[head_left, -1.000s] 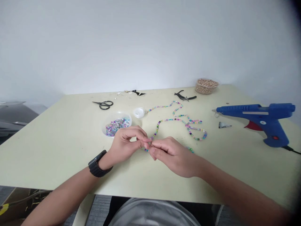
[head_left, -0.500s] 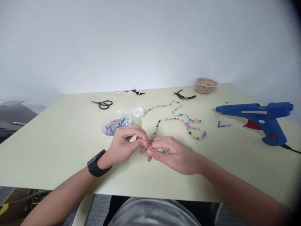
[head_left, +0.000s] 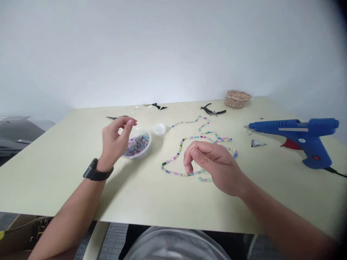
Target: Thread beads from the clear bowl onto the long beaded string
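Note:
My left hand [head_left: 114, 139] is raised just left of a white bowl of mixed glitter beads [head_left: 141, 156], its fingers curved and nothing visible in them. A black watch [head_left: 97, 173] sits on that wrist. My right hand [head_left: 214, 166] hangs over a long strand of multicoloured beads [head_left: 176, 159], pinching a thin needle or wire [head_left: 195, 166]. The hand hides part of the strand, which loops across the middle of the pale green table [head_left: 141, 195].
A blue glue gun [head_left: 295, 131] lies at the right. Along the back are pliers [head_left: 213, 112], a jar of tan beads [head_left: 237, 99] and black scraps [head_left: 158, 106]. A small white lid [head_left: 159, 129] stands near the bowl. My left hand blocks most of the scissors [head_left: 114, 117].
My hands have come apart. The left has risen and moved left, near the bowl, and the right has shifted right. The strand's near end now lies in a loop in front.

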Available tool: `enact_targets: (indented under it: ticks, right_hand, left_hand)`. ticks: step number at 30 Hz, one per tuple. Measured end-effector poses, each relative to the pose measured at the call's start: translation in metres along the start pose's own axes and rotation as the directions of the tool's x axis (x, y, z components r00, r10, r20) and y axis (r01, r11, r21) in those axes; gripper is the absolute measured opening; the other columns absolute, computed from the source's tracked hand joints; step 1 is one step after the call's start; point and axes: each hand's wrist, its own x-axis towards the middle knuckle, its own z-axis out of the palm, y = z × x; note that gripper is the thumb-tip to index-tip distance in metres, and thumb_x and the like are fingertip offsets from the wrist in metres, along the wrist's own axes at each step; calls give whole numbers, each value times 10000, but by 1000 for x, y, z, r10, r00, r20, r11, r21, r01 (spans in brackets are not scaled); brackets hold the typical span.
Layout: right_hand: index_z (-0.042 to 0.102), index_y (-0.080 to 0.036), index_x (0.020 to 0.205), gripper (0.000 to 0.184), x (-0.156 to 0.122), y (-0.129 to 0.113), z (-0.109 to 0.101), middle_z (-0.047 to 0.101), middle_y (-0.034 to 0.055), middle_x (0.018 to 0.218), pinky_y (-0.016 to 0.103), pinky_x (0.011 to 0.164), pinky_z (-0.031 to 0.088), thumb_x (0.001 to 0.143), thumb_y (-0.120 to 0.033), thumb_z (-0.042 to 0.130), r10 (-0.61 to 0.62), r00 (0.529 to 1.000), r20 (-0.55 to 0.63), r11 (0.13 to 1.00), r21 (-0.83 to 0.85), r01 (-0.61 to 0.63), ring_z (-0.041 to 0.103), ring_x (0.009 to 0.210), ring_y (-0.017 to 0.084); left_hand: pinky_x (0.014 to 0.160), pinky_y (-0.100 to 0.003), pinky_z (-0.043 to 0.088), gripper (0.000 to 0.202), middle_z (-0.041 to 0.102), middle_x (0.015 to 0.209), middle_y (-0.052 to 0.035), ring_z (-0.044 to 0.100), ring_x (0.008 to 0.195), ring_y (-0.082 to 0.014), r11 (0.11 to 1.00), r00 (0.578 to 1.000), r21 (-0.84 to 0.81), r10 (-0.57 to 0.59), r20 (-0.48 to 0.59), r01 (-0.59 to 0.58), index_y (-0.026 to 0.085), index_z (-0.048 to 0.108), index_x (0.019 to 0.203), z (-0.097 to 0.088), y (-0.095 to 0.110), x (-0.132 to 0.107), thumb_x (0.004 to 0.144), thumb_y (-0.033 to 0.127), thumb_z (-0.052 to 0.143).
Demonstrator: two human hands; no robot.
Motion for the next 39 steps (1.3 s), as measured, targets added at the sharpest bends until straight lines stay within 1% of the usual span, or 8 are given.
enact_targets:
  ticks: [2,4,8,11,18,31,36,39]
  right_hand:
    - [669,-182,861,348,0,4,1,581,-6,686,255,590,419,1064,-396,486,15,1000,-3,1000,8,-15,521,618,108]
    - [686,-184,894,339,1,9,2,484,-31,628,247,547,359,1058,-412,496,49,999,-12,999,-18,-50,433,575,98]
    - [680,-184,923,346,2,15,4,317,-66,580,246,492,245,1055,-436,483,148,989,-21,988,-46,-149,289,523,89]
    - [645,-182,871,366,3,18,7,297,-64,595,253,501,225,1058,-439,462,194,981,-29,977,-81,-196,280,531,89]
    - [563,-189,803,402,2,19,12,343,-53,627,273,529,235,1067,-459,424,193,981,-21,970,-149,-194,279,555,99]
    - [466,-195,738,399,2,16,14,346,-43,647,278,549,251,1071,-408,412,190,982,-23,968,-161,-191,297,592,110]
    - [444,-196,728,399,1,17,14,327,-49,639,279,543,243,1074,-391,408,180,984,-11,969,-169,-180,286,585,107]
    - [406,-193,710,411,1,17,15,334,-49,642,275,549,245,1077,-377,405,157,988,-7,971,-183,-155,296,593,102]
  left_hand:
    - [812,-284,489,213,764,957,-51,661,845,-173,986,999,158,43,21,-46,197,743,966,-9,-11,9,959,352,597]
    - [780,-277,489,175,772,954,-39,670,833,-177,968,971,232,38,235,-94,213,757,951,-18,-20,14,924,328,628]
    - [747,-265,485,139,782,947,-10,688,843,-182,967,811,235,-61,582,-96,253,784,914,-27,-29,17,872,299,660]
    - [775,-274,488,151,777,957,-13,680,859,-189,967,745,242,-101,659,-83,262,794,913,-25,-30,16,855,285,656]
    - [724,-273,458,196,762,970,-29,650,792,-176,961,678,241,-86,730,-138,265,807,904,-16,-25,12,877,285,614]
    - [695,-271,454,238,725,993,-44,629,756,-163,950,633,266,-107,766,-162,250,800,876,-16,-24,12,890,314,571]
    - [711,-281,469,178,730,909,-39,632,756,-167,975,726,204,-81,683,-83,224,774,844,-18,-20,12,858,357,657]
    - [768,-283,495,159,749,898,-42,658,811,-173,996,810,8,-81,581,94,203,763,868,-16,-10,9,841,352,717]
